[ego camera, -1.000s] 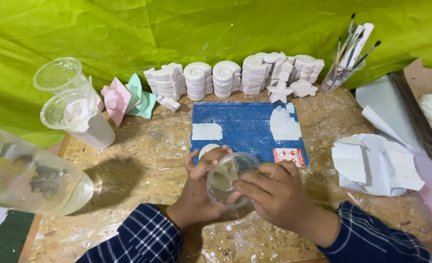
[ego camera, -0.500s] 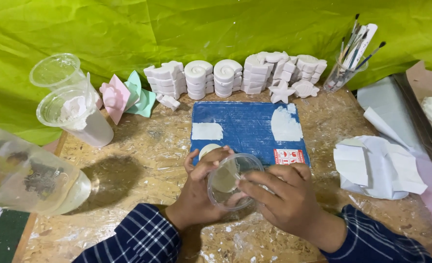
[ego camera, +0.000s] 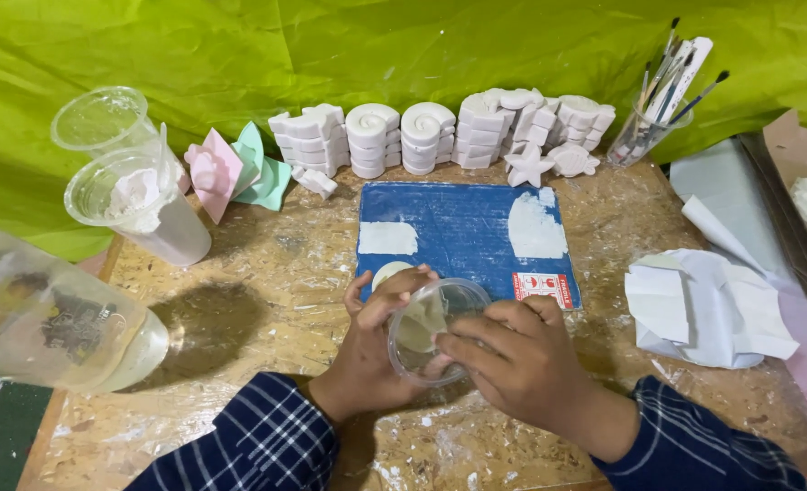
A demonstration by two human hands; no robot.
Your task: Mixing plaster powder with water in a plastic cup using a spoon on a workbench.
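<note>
hands low in the frame: left hand [ego camera: 367, 350] and right hand [ego camera: 512, 364], fingers clamped on a clear plastic cup [ego camera: 431, 327], flexing it; freeing the white cast inside calls for gentle, even pressure.

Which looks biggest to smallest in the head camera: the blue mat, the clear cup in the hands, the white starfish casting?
1. blue mat, clearly largest.
2. clear cup, held by both hands; nearness to the camera enlarges it.
3. white starfish casting, smallest, though farther away.
</note>
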